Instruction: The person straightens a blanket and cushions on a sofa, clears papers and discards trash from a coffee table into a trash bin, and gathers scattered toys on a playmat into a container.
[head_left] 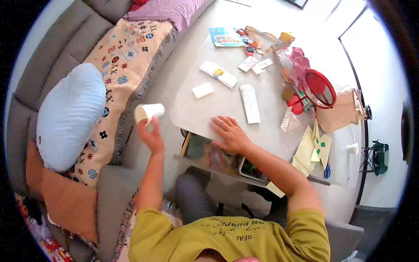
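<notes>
Left of the table (192, 109), the blanket (131, 52) bears "XX"; at the table's near side, the shirt (279, 231) reads "REAL" and "ON PURPO", upside down.

Grey sofa (61, 56) along left, patterned throw (126, 56) spread over it, pale blue pillow (72, 118) lying right there! Pink fabric (163, 13) at far end. Over right, red-rimmed hoop (334, 92) by beige bag (338, 115), dark green chair (381, 157) beyond.
</notes>
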Demonstrator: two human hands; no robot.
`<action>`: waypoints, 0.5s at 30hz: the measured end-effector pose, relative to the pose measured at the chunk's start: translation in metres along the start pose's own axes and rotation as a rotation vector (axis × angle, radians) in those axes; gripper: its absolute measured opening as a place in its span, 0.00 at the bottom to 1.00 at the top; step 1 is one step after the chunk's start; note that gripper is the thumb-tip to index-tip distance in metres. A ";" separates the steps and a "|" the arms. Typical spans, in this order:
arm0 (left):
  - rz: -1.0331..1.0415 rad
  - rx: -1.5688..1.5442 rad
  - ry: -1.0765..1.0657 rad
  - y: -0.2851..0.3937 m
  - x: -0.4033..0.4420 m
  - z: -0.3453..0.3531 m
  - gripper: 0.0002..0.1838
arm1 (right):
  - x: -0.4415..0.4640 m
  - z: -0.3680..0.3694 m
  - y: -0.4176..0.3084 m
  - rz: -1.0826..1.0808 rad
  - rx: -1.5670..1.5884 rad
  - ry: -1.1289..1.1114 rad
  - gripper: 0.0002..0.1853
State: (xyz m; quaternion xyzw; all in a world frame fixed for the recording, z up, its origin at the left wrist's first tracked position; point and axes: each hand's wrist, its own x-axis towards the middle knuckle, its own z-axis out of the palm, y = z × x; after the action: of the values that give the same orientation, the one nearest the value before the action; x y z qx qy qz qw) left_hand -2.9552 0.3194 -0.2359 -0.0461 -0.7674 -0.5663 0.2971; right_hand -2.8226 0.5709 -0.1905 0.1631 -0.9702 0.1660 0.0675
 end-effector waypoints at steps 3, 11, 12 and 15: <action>0.109 0.038 -0.071 0.028 -0.002 0.055 0.17 | -0.004 0.008 0.003 -0.016 -0.022 0.083 0.28; 0.069 0.130 -0.206 0.042 -0.018 0.093 0.17 | 0.078 -0.004 0.062 0.284 -0.231 0.444 0.20; 0.097 0.170 -0.225 0.043 -0.017 0.096 0.17 | 0.093 0.005 0.079 0.351 -0.303 0.449 0.19; 0.095 0.165 -0.266 0.047 -0.015 0.099 0.17 | 0.119 0.022 0.122 0.475 -0.474 0.331 0.17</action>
State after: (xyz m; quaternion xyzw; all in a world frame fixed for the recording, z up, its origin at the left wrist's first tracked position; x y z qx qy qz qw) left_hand -2.9641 0.4285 -0.2222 -0.1325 -0.8407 -0.4758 0.2220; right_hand -2.9776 0.6366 -0.2259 -0.1157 -0.9685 -0.0279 0.2188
